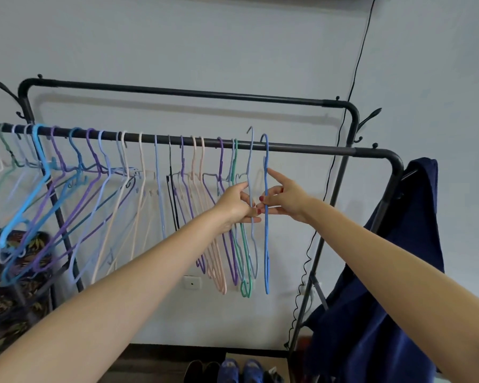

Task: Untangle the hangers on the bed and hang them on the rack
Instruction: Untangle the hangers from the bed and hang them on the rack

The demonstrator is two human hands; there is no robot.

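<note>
The left hand (239, 201) pinches a pale blue hanger (251, 217) whose hook stands above the front rail (315, 149) of the rack, not yet on it. The right hand (281, 199) pinches a blue hanger (266, 244) already hooked over this rail, index finger straight. Behind them hangs the row of hangers (108, 175) along the same rail.

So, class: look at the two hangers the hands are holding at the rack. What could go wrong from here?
1. The pale blue hanger in the left hand has its hook above the front rail, not over it; if let go now, it would likely drop.
2. The blue hanger in the right hand hangs close beside it, so the two may tangle again.
3. The green hanger and its neighbours are crowded, so a knock might snag them.
</note>
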